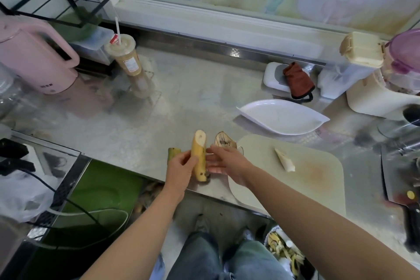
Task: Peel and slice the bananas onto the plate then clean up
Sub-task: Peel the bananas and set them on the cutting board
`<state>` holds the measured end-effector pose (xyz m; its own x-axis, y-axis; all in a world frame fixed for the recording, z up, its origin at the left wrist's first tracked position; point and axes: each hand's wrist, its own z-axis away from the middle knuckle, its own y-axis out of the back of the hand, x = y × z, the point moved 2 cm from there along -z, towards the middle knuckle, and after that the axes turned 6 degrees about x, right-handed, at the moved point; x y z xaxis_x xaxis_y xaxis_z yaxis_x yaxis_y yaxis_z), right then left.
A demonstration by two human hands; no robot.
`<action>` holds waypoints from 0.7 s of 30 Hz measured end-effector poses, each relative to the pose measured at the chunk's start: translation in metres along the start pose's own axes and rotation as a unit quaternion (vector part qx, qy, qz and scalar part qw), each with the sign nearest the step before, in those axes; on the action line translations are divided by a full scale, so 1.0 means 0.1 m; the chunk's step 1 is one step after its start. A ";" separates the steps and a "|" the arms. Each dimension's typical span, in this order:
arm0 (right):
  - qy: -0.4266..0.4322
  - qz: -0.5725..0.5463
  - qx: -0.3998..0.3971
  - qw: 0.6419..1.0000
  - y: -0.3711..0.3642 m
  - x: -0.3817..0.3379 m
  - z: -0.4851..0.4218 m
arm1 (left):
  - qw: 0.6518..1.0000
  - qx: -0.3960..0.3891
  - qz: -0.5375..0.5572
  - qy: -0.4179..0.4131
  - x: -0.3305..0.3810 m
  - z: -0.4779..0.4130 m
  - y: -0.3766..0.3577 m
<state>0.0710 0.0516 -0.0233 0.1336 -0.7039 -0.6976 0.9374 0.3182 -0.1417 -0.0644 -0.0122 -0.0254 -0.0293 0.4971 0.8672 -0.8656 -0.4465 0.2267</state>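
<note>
My left hand (181, 167) grips a yellow banana (200, 152) upright above the counter's front edge; its top end is cut flat and pale. A green stem end (173, 152) pokes out behind that hand. My right hand (223, 160) is just right of the banana and pinches a strip of peel (223, 140), brown-streaked on the inside, pulled away from the fruit. A peeled banana piece (284, 158) lies on the pale cutting board (318, 177). Beyond the board sits the white leaf-shaped plate (281, 118), with nothing on it.
A cleaver (402, 188) lies at the right edge. A bin with peels (284, 250) stands on the floor below the counter. A pink kettle (38, 61), a lidded drink cup (126, 57), a red cloth (297, 79) and containers (363, 57) line the back.
</note>
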 end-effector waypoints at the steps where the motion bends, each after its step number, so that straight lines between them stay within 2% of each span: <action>1: 0.018 -0.016 0.010 1.000 0.01 -0.03 0.01 | 0.999 -0.021 0.026 0.009 0.02 0.00 -0.02; 7: 0.047 -0.031 0.061 0.997 0.17 -0.17 0.09 | 0.992 -0.100 0.079 0.001 0.13 0.04 -0.19; 14: 0.039 0.022 0.059 0.997 0.25 -0.21 0.11 | 0.996 -0.072 0.026 -0.053 0.19 0.10 -0.26; 21: 0.035 0.057 0.053 0.996 0.28 -0.24 0.15 | 0.995 -0.059 -0.023 -0.072 0.18 0.11 -0.27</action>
<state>0.0993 0.0680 0.0006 0.2212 -0.6203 -0.7525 0.9467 0.3218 0.0129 -0.0356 0.0003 -0.0112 0.0762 0.3993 0.9136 -0.9169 -0.3319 0.2215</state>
